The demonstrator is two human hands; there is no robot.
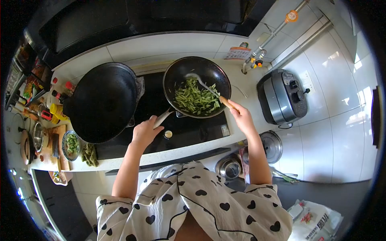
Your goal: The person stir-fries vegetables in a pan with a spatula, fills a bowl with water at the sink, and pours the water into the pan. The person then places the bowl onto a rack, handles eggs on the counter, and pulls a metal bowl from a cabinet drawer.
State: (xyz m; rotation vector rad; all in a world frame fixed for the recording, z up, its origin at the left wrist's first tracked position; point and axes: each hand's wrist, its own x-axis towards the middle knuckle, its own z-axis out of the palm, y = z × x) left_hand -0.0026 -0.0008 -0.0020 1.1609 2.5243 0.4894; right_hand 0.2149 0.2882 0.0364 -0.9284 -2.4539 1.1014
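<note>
The left hand (147,131) is curled round the end of the long, pale handle (162,119) of a round, dark, deep-sided wok (224,76); the handle lies between the thumb, on its near side, and the forefinger, on its far side, while how tightly the remaining fingers are folded beneath cannot be told. The wok sits beyond this hand, forward and to the right, over the right part of a black glass hob (193,134), its bowl well clear of the left fingers. The right hand (242,117) is closed about the light wooden grip of a long-shafted metal spatula (207,87), the fingers bunched at the grip's near end, just outside the wok's right-hand rim; their exact placing underneath is hidden. From these fingers the shaft slants forward and leftward over the rim, and the rounded grey blade rests inside the wok, at the far edge of a loose heap of thin, pale-to-dark green vegetable strips (197,99). The strips cover the wok's bottom and near side, to the left of the right fingers and apart from them, touched by neither hand. Left of the wok, a large, round, black pan (103,102) stands on the hob, apart from both hands.
</note>
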